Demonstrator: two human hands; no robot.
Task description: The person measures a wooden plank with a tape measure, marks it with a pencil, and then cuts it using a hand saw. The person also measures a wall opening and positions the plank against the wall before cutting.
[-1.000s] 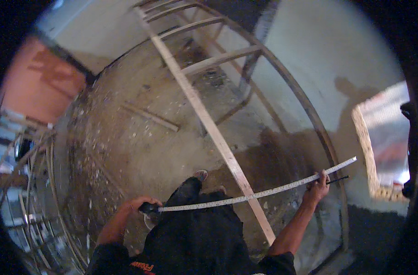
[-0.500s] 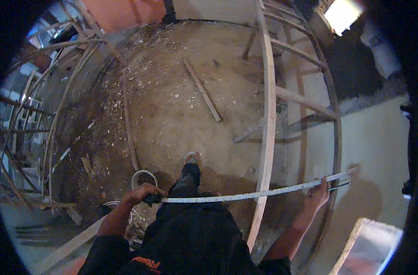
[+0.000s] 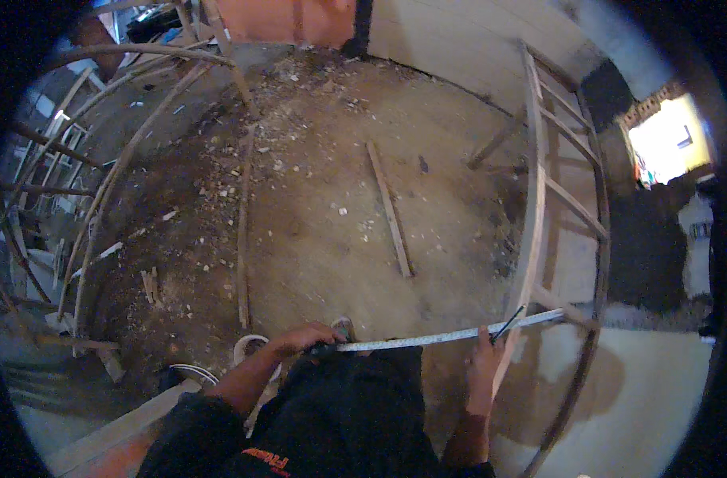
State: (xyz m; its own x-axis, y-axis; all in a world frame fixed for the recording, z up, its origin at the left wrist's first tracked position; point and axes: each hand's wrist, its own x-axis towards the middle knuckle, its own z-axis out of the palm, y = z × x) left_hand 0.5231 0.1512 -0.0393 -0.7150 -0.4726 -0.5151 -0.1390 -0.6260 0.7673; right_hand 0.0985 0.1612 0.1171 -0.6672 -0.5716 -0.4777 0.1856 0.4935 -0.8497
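Observation:
My left hand (image 3: 300,339) is closed around the dark case of a tape measure (image 3: 325,349), low in front of my body. From it the pale blade (image 3: 415,340) runs out to the right, rising slightly. My right hand (image 3: 482,368) grips the blade near its far end, with a thin dark stick like a pencil (image 3: 508,322) also between its fingers. The blade's free end passes beyond this hand, over the long wooden rail (image 3: 531,255) of a ladder-like frame. Whether it touches the wood I cannot tell.
The ladder-like frame leans by the pale wall (image 3: 658,382) at right. A loose board (image 3: 391,211) and a longer strip (image 3: 243,239) lie on the dirt floor among rubble. Bent poles (image 3: 112,179) stand at left. Partly behind my left arm is a bucket (image 3: 248,344).
The view has shifted, so the floor and frame appear lower and farther right. My hands are closer together, with a shorter length of blade between them. My right hand has come in toward the near rail.

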